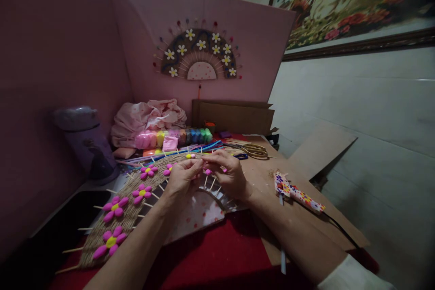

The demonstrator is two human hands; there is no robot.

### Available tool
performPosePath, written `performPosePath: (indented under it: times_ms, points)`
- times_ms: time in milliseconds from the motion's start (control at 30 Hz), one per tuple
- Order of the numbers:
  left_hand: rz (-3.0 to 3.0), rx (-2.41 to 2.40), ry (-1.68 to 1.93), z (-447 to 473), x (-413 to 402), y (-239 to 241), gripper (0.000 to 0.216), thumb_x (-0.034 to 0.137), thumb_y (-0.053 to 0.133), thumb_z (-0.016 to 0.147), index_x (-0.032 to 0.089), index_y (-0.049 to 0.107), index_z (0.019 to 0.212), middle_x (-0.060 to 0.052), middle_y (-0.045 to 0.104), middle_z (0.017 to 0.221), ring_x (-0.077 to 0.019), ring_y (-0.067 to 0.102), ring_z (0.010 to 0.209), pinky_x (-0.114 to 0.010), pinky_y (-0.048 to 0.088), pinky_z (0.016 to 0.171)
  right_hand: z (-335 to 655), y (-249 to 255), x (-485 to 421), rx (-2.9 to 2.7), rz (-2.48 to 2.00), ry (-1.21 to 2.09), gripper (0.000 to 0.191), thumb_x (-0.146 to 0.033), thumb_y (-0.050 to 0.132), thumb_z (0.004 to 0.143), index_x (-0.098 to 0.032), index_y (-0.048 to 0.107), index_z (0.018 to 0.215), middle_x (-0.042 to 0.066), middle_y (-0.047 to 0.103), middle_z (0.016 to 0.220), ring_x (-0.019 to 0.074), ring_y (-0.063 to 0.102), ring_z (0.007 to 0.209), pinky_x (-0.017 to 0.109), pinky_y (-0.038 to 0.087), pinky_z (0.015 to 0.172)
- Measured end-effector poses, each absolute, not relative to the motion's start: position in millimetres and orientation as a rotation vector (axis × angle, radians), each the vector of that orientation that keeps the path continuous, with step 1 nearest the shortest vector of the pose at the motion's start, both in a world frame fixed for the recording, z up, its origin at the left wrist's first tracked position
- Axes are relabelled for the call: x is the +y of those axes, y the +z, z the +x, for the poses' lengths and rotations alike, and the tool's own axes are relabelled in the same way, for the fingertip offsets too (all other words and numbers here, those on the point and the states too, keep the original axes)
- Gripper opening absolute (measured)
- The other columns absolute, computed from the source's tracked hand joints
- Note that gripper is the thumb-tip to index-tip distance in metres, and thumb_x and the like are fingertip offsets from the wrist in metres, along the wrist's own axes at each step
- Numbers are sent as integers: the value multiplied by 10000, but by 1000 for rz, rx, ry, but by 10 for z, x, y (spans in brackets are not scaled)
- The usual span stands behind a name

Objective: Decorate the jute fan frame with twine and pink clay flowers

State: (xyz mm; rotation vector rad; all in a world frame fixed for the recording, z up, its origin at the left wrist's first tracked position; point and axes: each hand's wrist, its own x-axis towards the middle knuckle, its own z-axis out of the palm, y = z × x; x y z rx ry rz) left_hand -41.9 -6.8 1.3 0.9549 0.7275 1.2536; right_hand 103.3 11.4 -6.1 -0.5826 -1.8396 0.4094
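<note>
Both hands meet at the top of the jute fan (136, 199) in the middle of the frame: the left hand (181, 177) and the right hand (228, 173) are drawn together, fingertips pinched on a small pink clay petal (207, 171) just under the arch. The step in hand looks like seating a petal — best done with a light squeeze, pressing it flat onto the jute without denting it, and keeping the sticks beneath undisturbed. Along the arch, toward the lower left, I count five finished pink flowers (114, 207), plus one small yellow-centred bit near the top. One finished fan (199, 56) hangs on the pink board in the upper centre, bearing nine white flowers. One pair of scissors (253, 149) lies right of the hands, and one patterned glue gun (297, 192) lies on the table (217, 253).
</note>
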Motion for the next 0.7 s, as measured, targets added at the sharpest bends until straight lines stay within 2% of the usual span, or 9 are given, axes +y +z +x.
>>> performPosePath:
  times_ms: [133, 200, 300, 433, 533, 600, 700]
  points:
    - [951, 753, 1268, -402, -77, 15, 427, 512, 748, 593, 139, 541, 571, 64, 401, 410, -19, 261, 313, -166, 134, 318, 1008, -23, 115, -1752, -633, 463, 48, -212, 625, 804, -222, 671, 816, 15, 569, 783, 132, 536, 732, 259, 442, 645]
    - [974, 759, 1248, -406, -74, 0, 442, 526, 722, 622, 140, 522, 543, 67, 377, 394, -16, 242, 304, -172, 118, 318, 1007, -19, 121, -1709, -643, 492, 39, -243, 649, 791, -211, 657, 769, 7, 557, 764, 126, 522, 711, 252, 429, 625]
    - [1001, 735, 1203, -422, -66, -24, 447, 472, 739, 630, 145, 465, 497, 67, 363, 396, -13, 249, 312, -169, 126, 325, 1010, -28, 137, -1704, -638, 553, 53, -261, 664, 781, -213, 661, 802, 3, 548, 760, 121, 514, 691, 245, 416, 596]
    - [970, 695, 1195, -418, -68, -10, 391, 427, 756, 624, 137, 506, 541, 67, 378, 413, -18, 270, 328, -158, 146, 330, 1016, -34, 147, -1742, -641, 549, 77, -270, 661, 784, -216, 677, 836, 12, 564, 763, 131, 523, 708, 254, 417, 604]
    - [887, 660, 1232, -400, -84, 33, 325, 418, 747, 633, 126, 621, 698, 47, 455, 479, -43, 377, 394, -158, 270, 372, 1021, -35, 147, -1684, -683, 497, 77, -280, 642, 798, -210, 665, 775, 15, 572, 771, 137, 531, 737, 262, 427, 641]
    - [843, 651, 1283, -398, -93, 52, 308, 327, 774, 611, 127, 662, 816, 15, 548, 578, -78, 497, 510, -184, 390, 466, 1023, -46, 149, -1611, -736, 540, 97, -295, 620, 812, -204, 646, 791, 15, 586, 786, 134, 541, 723, 261, 437, 639]
    - [861, 652, 1290, -414, -88, 40, 264, 221, 775, 595, 110, 677, 814, -32, 622, 677, -95, 543, 573, -202, 427, 508, 1014, -69, 150, -1542, -769, 702, 125, -323, 620, 805, -199, 628, 821, 11, 608, 773, 129, 558, 669, 258, 455, 609]
